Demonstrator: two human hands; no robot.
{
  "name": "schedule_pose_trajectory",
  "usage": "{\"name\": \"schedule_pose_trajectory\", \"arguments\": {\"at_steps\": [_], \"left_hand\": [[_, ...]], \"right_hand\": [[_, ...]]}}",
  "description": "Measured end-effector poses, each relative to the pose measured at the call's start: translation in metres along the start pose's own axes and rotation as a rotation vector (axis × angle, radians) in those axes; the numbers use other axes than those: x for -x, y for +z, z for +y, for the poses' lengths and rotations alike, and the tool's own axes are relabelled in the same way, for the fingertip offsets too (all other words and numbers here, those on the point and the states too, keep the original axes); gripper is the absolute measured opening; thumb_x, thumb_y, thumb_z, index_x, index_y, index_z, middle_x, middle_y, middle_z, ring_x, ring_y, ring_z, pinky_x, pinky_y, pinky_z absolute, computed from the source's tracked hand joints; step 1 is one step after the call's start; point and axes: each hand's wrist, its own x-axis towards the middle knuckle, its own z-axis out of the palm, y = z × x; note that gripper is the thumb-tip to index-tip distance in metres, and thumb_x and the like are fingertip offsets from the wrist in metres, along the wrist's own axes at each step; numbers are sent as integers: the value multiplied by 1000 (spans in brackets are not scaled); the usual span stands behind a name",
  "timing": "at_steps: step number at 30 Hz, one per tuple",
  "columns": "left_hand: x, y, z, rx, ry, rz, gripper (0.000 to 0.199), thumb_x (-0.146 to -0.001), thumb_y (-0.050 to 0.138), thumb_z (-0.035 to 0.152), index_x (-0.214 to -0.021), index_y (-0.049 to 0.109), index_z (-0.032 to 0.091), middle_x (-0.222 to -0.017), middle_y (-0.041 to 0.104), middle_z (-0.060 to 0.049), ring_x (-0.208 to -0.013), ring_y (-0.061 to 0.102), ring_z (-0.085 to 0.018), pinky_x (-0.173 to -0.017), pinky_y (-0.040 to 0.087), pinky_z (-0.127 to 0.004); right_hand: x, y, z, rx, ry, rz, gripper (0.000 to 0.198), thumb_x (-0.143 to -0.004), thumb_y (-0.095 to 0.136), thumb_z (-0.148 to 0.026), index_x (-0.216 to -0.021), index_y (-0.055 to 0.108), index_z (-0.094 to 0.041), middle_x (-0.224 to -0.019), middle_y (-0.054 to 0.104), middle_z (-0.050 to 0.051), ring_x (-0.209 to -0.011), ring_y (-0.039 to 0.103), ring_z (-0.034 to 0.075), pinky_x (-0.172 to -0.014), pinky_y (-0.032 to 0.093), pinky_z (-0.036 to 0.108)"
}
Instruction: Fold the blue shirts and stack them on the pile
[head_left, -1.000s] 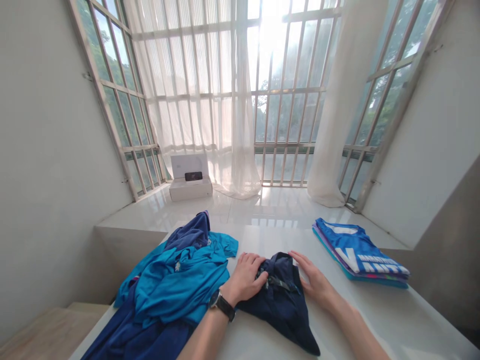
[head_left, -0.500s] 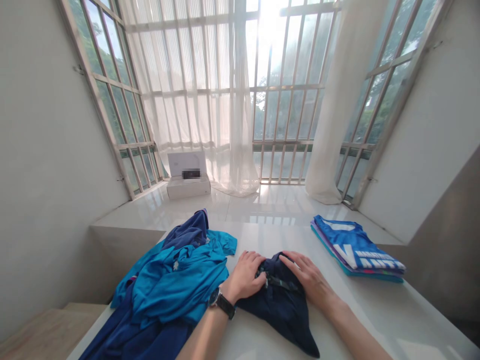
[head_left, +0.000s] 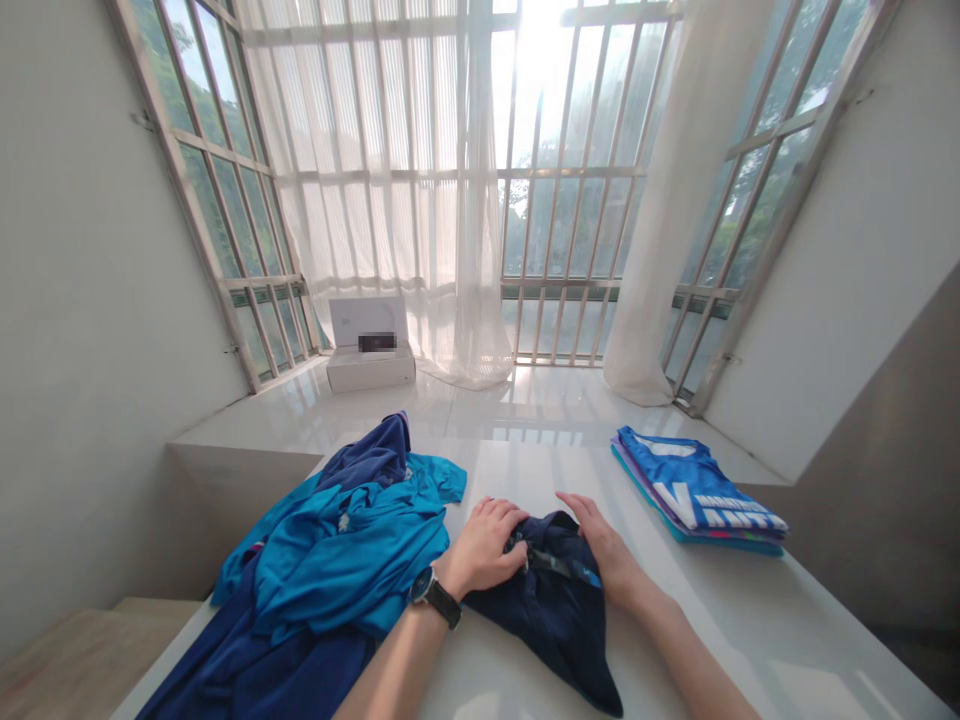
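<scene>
Dark navy garment (head_left: 555, 615) being handled on a white desk (head_left: 739, 620), bottom centre of the frame
So the navy piece is spread, kinda bunched up, at lower centre, with its pointed end aimed at the bottom edge; its upper left part is covered by the left hand (head_left: 487, 548), fingers laid out and thumb on the cloth, though whether any fabric is pinched can't be told. The right edge is met by the right hand (head_left: 606, 560), held open with fingers stretched toward the top of the frame. A black watch (head_left: 435, 597) is worn on the left wrist. A rumpled teal and blue clothes pile (head_left: 356, 560) is heaped at lower left, a folded stack (head_left: 694, 485) topped by blue is set at right, and a white box (head_left: 371, 372) is placed at centre left by the sheer curtain (head_left: 450, 230)
</scene>
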Motion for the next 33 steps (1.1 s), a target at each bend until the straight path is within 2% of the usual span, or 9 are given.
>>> {"name": "schedule_pose_trajectory", "arguments": {"at_steps": [2,4,6,8,13,20,24,27,33], "left_hand": [[0,0,1,-8,-4,-4,44,-87,55,29,-130,60,21,-130,63,-10,-126,53,-27,-120,26,-47],[0,0,1,-14,-15,-2,43,-87,56,29,-129,61,20,-130,64,-10,-125,53,-27,-120,26,-47],[0,0,3,-21,-28,6,43,-88,55,30,-130,61,19,-130,63,-10,-126,53,-27,-120,27,-46],[-1,0,4,-31,-43,13,43,-89,55,30,-130,61,19,-130,63,-10,-126,53,-27,-120,27,-46],[-2,-1,7,-47,-68,14,41,-91,52,29,-129,61,19,-131,64,-10,-127,53,-26,-120,28,-46],[-1,0,4,-31,-61,8,39,-92,50,31,-127,62,20,-132,65,-9,-127,54,-25,-120,27,-46],[-1,1,3,-20,-69,17,39,-91,51,32,-127,61,20,-133,64,-9,-128,54,-26,-120,28,-46],[-1,2,3,-20,-69,24,40,-91,52,31,-128,61,20,-134,64,-9,-129,53,-26,-121,27,-45],[0,3,3,-24,-69,17,41,-90,52,30,-130,60,21,-133,64,-8,-131,51,-26,-121,26,-46]], "right_hand": [[-3,-4,-3,-25,-3,-48,50,-77,50,-19,-126,61,-21,-123,67,11,-112,64,25,-96,49,38],[-5,-9,-8,-30,33,-79,31,-77,51,-22,-102,69,-21,-102,74,7,-99,67,26,-89,50,37],[-6,-13,-13,-43,88,-61,19,-78,52,-26,-86,68,-21,-88,74,5,-86,67,25,-80,49,34],[-5,-14,-15,-99,105,-51,16,-79,53,-30,-80,65,-20,-80,72,3,-79,65,23,-72,47,32],[-5,-11,-11,-217,57,-144,19,-76,55,-33,-77,65,-18,-76,71,1,-77,62,22,-68,45,29],[-5,-4,-6,-162,42,-142,18,-72,51,-34,-63,55,-19,-65,67,2,-68,58,22,-64,40,31],[-1,-5,-9,-112,67,-129,12,-69,56,-30,-73,57,-19,-70,70,3,-69,60,23,-64,39,31],[2,-8,-12,-91,88,-153,14,-72,54,-28,-83,59,-20,-72,71,2,-69,60,21,-65,40,30],[5,-13,-9,-92,48,-130,11,-76,47,-23,-81,57,-21,-81,69,3,-78,60,20,-71,43,30]]}}
